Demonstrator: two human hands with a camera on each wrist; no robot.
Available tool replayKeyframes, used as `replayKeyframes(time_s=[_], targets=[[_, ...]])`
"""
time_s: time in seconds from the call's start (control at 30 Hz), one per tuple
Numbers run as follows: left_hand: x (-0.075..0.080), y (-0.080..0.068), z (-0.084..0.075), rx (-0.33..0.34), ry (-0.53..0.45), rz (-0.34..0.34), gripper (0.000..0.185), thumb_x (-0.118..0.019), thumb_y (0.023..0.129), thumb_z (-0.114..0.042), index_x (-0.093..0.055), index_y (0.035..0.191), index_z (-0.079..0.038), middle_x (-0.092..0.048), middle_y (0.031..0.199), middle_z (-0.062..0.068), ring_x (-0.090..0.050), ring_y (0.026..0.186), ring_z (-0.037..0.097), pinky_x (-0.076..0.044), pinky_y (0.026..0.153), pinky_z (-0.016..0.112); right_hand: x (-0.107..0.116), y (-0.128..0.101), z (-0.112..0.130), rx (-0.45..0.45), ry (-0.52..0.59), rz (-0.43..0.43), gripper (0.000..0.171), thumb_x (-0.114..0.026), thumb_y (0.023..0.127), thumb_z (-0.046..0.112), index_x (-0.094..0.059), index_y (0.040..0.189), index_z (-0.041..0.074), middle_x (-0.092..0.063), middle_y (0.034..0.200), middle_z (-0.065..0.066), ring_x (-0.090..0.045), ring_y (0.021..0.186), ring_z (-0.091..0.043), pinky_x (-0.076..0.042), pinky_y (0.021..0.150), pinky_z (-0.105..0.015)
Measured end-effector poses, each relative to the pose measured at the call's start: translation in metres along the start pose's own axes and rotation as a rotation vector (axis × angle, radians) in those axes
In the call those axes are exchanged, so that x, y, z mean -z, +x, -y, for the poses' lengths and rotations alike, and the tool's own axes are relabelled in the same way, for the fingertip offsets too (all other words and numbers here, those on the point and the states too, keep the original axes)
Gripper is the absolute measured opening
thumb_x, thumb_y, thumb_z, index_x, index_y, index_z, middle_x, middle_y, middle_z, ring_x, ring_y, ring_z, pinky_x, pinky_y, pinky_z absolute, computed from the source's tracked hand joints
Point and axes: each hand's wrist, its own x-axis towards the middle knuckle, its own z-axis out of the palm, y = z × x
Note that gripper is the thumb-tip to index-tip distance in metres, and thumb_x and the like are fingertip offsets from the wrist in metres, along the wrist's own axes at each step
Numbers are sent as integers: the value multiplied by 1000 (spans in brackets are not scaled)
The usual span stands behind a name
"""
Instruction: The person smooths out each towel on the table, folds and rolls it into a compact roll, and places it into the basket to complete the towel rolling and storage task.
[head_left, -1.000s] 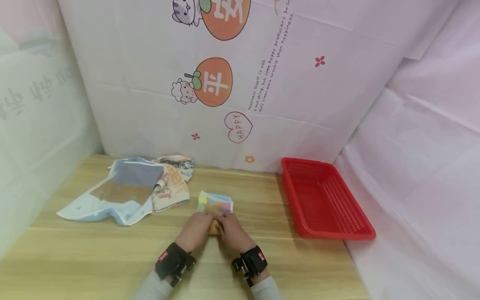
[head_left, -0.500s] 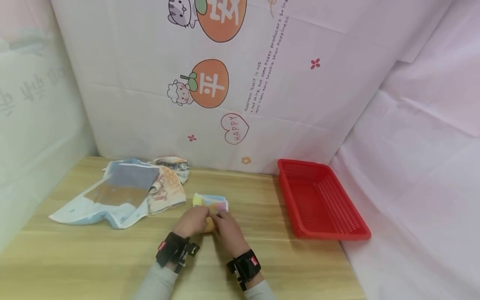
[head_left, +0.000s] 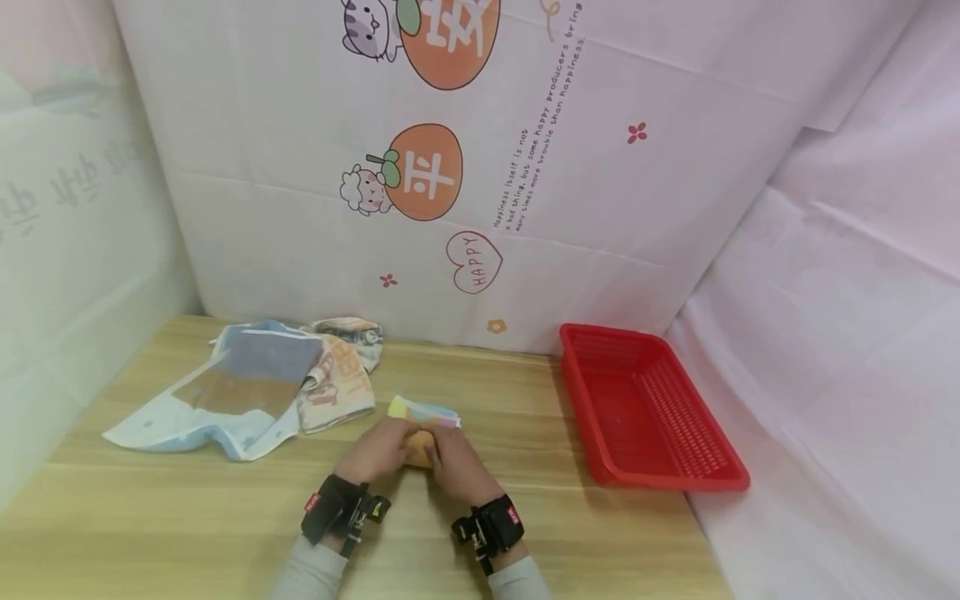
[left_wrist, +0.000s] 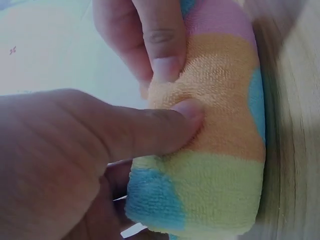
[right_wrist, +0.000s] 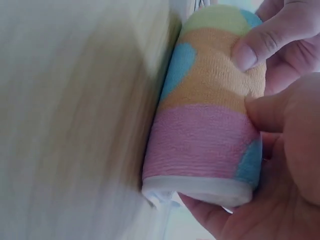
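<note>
A terry towel [head_left: 421,451], partly rolled up, lies on the wooden table between both hands. Orange, pink, yellow-green and blue patches cover the rolled towel [right_wrist: 200,125]. My left hand [head_left: 377,450] grips one end, its thumb pressing the orange band and its fingers behind the roll in the left wrist view. At the other end my right hand [head_left: 459,463] holds the roll, thumb on the near side and fingers curled behind. The two thumbs sit close together near the middle. A short flat stretch of towel shows beyond the hands in the head view.
Left of the hands lie loose cloths: a blue-edged white one [head_left: 247,383] with grey and brown areas, and a printed beige one [head_left: 337,387]. A red plastic basket [head_left: 596,417] stands to the right. A printed white sheet [head_left: 570,275] hangs behind the table.
The flat stretch of towel beyond the hands has become shorter as the roll takes it up. Both hands keep close to the same place. The head view has shifted slightly.
</note>
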Motion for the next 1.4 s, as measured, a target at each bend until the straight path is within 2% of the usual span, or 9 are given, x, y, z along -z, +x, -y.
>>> replayKeyframes(time_s=[0.17, 0.37, 0.5, 0.6, 0.7, 0.87, 1.0, 1.13, 1.4], targets=[[-1, 4, 16, -22, -21, 12, 31, -58, 97, -5, -62, 124, 10, -67, 121, 28, -64, 113, 45, -50, 101, 57, 6, 0, 0, 11, -7, -96, 36, -63, 100, 11, -59, 134, 2, -59, 128, -13, -54, 120, -28, -52, 97, -40], [-3, 7, 28, -36, -72, 22, 35, -59, 99, -13, -61, 128, 7, -64, 128, 26, -59, 121, 45, -45, 106, 59, 4, -2, -5, -23, -4, -73, 55, -80, 88, 13, -59, 139, 10, -58, 134, -9, -52, 127, -26, -50, 105, -42], [-1, 5, 26, -38, -95, 9, 43, -73, 87, -9, -65, 127, 2, -62, 131, 24, -56, 123, 44, -45, 106, 59, 1, -3, -8, -51, -27, -53, 43, -71, 96, 21, -62, 136, 10, -65, 123, -7, -58, 115, -23, -52, 98, -39], [1, 3, 20, -30, -89, 23, 51, -80, 79, -8, -66, 128, 0, -55, 138, 27, -49, 130, 47, -41, 109, 62, 3, -2, -10, -48, -8, -21, 33, -61, 102, 25, -66, 130, 8, -68, 103, -3, -61, 97, -17, -52, 87, -34], [1, 2, 17, -43, -77, 33, 57, -84, 75, -8, -66, 128, 1, -50, 143, 31, -44, 134, 52, -36, 111, 66, 3, -1, -12, -48, 78, 21, 31, -51, 107, 30, -69, 116, 7, -64, 87, 3, -58, 83, -9, -50, 77, -26], [2, 1, 16, -130, -40, 75, 59, -81, 74, -6, -63, 130, 6, -59, 132, 30, -52, 124, 50, -39, 108, 64, 2, -1, -18, -73, 208, 78, 37, -40, 110, 35, -61, 93, 10, -49, 72, 5, -48, 65, -4, -44, 60, -21], [3, 2, 18, -158, -33, 97, 52, -74, 85, -9, -60, 132, 10, -64, 125, 29, -59, 116, 47, -46, 103, 60, 3, 0, -16, -87, 172, 20, 34, -44, 109, 33, -67, 105, 8, -60, 87, 1, -58, 80, -9, -52, 71, -25], [1, 5, 20, -99, -56, 99, 45, -63, 99, -19, -59, 133, 10, -64, 129, 28, -59, 120, 47, -47, 104, 58, 7, 1, -8, -86, 65, -75, 26, -54, 106, 24, -69, 121, 9, -65, 115, -6, -60, 108, -21, -53, 92, -37], [-2, 6, 24, 50, -95, 57, 38, -60, 102, -26, -65, 126, 3, -68, 124, 22, -62, 118, 43, -47, 104, 58, 7, 3, 4, 12, 39, 16, 49, -77, 91, 26, -64, 136, 11, -67, 129, -5, -60, 119, -22, -50, 102, -40]])
